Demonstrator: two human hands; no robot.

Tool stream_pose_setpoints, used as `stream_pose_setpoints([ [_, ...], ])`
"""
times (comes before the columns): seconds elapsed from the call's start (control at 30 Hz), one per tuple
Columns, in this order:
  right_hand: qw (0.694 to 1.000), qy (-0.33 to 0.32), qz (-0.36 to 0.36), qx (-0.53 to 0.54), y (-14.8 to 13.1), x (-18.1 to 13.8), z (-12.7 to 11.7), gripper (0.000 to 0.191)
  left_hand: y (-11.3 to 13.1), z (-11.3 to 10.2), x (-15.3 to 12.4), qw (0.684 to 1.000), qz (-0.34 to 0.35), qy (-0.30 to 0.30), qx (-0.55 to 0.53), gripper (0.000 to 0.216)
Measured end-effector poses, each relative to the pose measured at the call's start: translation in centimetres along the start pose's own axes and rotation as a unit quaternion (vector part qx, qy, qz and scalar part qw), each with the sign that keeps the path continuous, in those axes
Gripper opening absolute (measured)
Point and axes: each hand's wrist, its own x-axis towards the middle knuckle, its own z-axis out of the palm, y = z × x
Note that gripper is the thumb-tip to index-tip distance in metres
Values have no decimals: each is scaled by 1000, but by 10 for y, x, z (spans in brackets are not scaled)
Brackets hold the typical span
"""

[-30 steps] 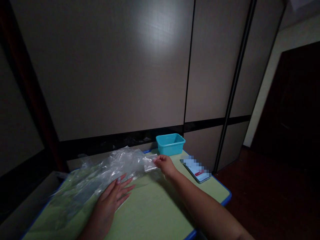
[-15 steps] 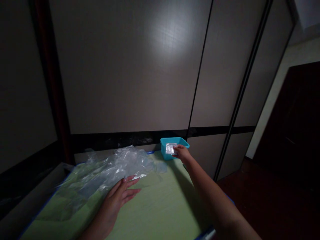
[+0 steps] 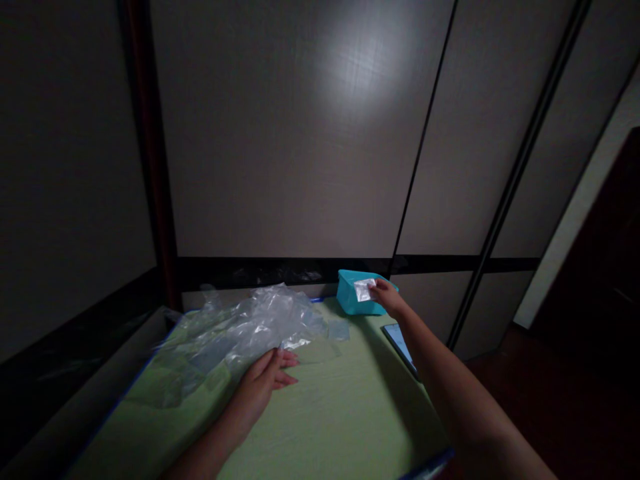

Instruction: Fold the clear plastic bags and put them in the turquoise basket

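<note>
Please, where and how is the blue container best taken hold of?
I would take the blue container by its rim at the left end, coming from above left. That raised edge looks uncovered, while the right hand and its shiny packet cover part of the front and right, and the cabinet stands close behind.

Right fingers [image 3: 379, 287] pinch shiny packet [image 3: 363, 291] by turquoise bin [image 3: 347, 303].

A phone [image 3: 399, 343], grey cabinet panels [image 3: 290, 147]
</note>
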Motion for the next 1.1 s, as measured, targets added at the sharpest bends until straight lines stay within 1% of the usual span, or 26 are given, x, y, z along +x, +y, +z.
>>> stream_pose_setpoints([
  [0.13,999,-26,-37,-7,-20,-19,-1,42,2,1,-1,1000,-8,8,-27,40],
  [0.27,995,-87,-50,-14,-45,-63,9,38,4,2,-6,996,-23,20,-81,42],
  [0.4,972,-225,-49,-37,-65,-120,26,32,1,3,-5,988,-64,16,-137,58],
  [0.47,962,-263,-55,-37,-72,-146,34,28,-1,4,-5,980,-99,0,-172,64],
  [0.53,951,-296,-74,-52,-79,-168,40,25,-1,6,-6,970,-138,-26,-198,63],
  [0.6,941,-308,-103,-98,-87,-186,45,21,2,9,-8,961,-165,-55,-214,59],
  [0.67,930,-320,-120,-135,-95,-198,49,17,6,10,-12,956,-175,-66,-226,56],
  [0.77,925,-334,-115,-137,-103,-209,53,14,11,10,-16,954,-182,-62,-230,55],
  [0.87,940,-328,-58,-76,-107,-212,51,16,13,9,-17,953,-175,-65,-238,53],
  [0.93,947,-321,0,-32,-109,-211,44,18,12,10,-17,953,-163,-71,-244,52],
  [1.0,949,-310,48,-15,-116,-206,33,19,11,11,-17,955,-162,-72,-238,53],
  [1.03,951,-301,62,-15,-121,-202,28,18,11,11,-17,956,-163,-71,-233,54],
  [1.1,958,-276,70,-28,-132,-191,19,18,10,12,-17,959,-165,-69,-218,56],
])
